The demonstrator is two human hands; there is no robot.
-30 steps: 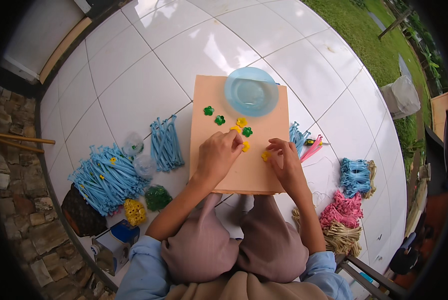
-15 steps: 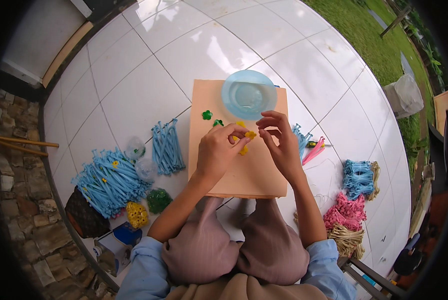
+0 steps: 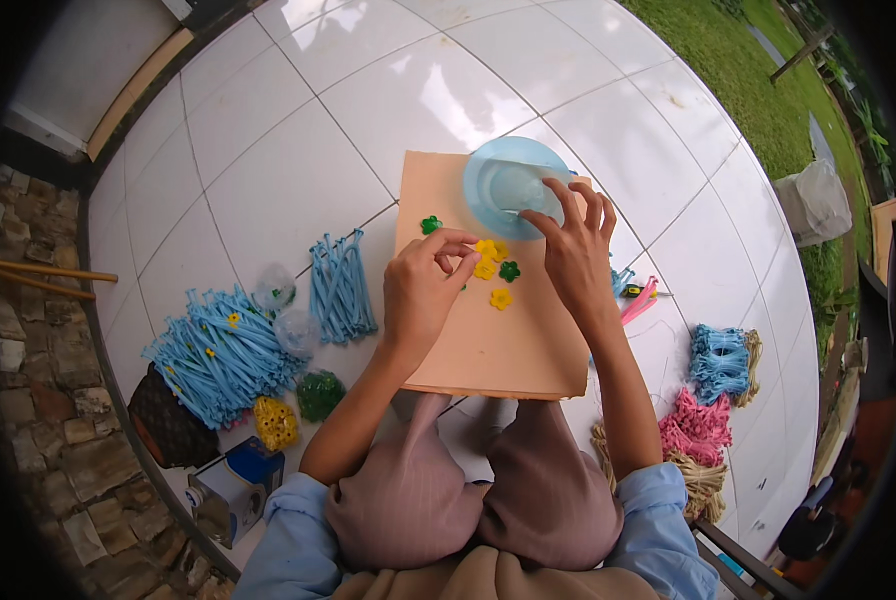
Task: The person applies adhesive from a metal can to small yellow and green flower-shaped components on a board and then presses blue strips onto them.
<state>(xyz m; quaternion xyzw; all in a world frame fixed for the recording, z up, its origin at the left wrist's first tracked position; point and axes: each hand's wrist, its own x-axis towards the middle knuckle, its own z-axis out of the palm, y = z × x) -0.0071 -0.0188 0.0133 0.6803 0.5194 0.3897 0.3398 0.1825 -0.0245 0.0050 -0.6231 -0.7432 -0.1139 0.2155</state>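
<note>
Fingers (image 3: 458, 255) of the left hand (image 3: 423, 295) are pinched together right over a yellow flower bead (image 3: 485, 268), thumb and forefinger closed at its edge; whether they actually hold something tiny there I cannot tell. Over on the other side, the right hand (image 3: 573, 255) is spread loose, fingertips up at the rim of the pale blue plastic lid (image 3: 508, 185), resting on it rather than gripping it.

All of this sits on the peach-coloured board (image 3: 488, 340), laid across the person's knees on the white tiled floor (image 3: 298, 110). Look at the little cluster: yellow flower beads just beside a green flower bead (image 3: 509, 270), another yellow one (image 3: 501, 298) slightly nearer the person, and a lone green one (image 3: 430, 225) off toward the board's left edge.

To the person's left on the floor, a bundle of blue straws (image 3: 340, 285), a bigger heap of the same (image 3: 218, 350), and small bags of yellow (image 3: 275, 422) and green beads (image 3: 320, 394). To the right, pink and blue woven bundles (image 3: 713, 395).

For good work at this point, my read is: keep the pinch at the bead's edge, not flat on top, so the small piece doesn't skid on the smooth board. The right hand would do well to steady the lid so it doesn't slide. Small, low lifts, too; the board is only balanced on the knees, and any tilt could send the loose beads rolling off toward the tiles.
</note>
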